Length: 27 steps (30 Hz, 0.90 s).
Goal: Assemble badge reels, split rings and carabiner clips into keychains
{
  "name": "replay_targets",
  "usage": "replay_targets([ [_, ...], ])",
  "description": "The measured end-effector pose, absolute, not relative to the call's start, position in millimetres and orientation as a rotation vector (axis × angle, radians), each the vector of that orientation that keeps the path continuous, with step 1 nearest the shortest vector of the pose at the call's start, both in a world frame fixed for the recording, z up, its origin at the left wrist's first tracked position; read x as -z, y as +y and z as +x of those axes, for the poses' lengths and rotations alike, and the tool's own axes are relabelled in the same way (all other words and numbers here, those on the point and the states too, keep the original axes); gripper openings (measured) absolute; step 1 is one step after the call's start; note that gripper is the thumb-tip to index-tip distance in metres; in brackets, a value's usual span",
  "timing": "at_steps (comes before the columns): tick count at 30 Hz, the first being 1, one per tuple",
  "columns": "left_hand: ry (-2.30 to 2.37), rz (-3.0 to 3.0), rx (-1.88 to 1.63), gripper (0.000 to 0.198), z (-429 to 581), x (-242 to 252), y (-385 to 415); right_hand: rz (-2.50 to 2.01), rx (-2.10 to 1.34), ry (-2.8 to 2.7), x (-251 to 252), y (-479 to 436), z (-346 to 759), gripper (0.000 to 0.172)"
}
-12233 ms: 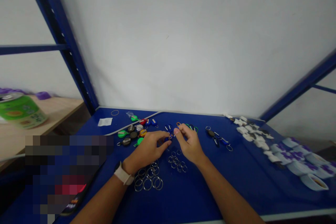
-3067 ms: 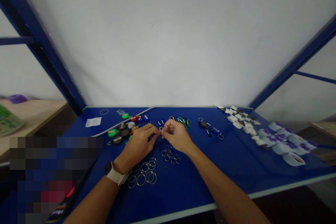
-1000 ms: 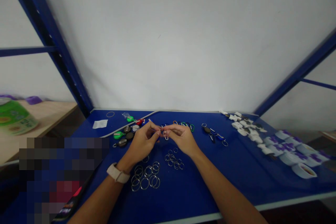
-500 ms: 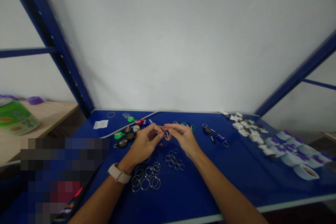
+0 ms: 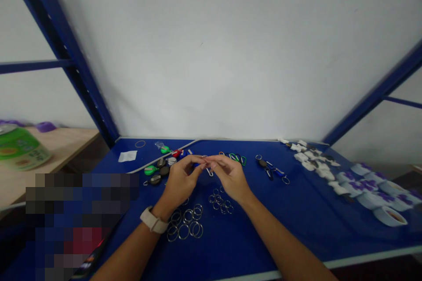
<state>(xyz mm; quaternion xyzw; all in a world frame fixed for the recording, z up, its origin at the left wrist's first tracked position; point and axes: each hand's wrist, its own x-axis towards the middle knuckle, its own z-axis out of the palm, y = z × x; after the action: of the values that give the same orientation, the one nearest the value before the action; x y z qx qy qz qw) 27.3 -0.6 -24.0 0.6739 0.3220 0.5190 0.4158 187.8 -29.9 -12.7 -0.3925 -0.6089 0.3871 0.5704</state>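
Both hands have lifted a little, and a small silver clip (image 5: 209, 172) now dangles just under the fingertips. From the head camera, the left hand (image 5: 180, 182) and the right hand (image 5: 231, 180) are drawn in narrow, pinching toward each other until their fingertips meet above the clip. Which hand bears it, and how it is gripped, I can't tell; the piece is too small and partly hidden. What shows is close, two-handed work on this one small piece.

Below the left hand lies a heap of large split rings (image 5: 183, 224), and below the right hand a smaller cluster of little rings (image 5: 219, 202). Round tags (image 5: 154, 171) in green and black sit beyond and left of the left hand, with small carabiners (image 5: 235, 157) just beyond the right. Further right of the right hand are made-up key chains (image 5: 268, 169), then white pieces (image 5: 310, 162) and white rolls (image 5: 389, 216) printed in purple. All of it lies on a blue table (image 5: 296, 221).

No writing can be read: the purple print is too small, and the left wrist's pale watch (image 5: 154, 222) shows no face.
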Motion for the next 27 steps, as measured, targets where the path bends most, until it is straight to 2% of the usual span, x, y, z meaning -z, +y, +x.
replay_targets([
  [10,0.923,1.690,-1.258,0.014,23,22,2,-1.082,-0.630,-1.442,20,-24,197,0.018],
  [15,0.747,1.654,-1.204,0.011,22,17,1,-1.064,-0.770,-1.602,18,-21,200,0.026],
  [27,0.772,1.664,-1.204,0.011,21,17,2,-1.072,-0.963,-1.623,8,-25,202,0.027],
])
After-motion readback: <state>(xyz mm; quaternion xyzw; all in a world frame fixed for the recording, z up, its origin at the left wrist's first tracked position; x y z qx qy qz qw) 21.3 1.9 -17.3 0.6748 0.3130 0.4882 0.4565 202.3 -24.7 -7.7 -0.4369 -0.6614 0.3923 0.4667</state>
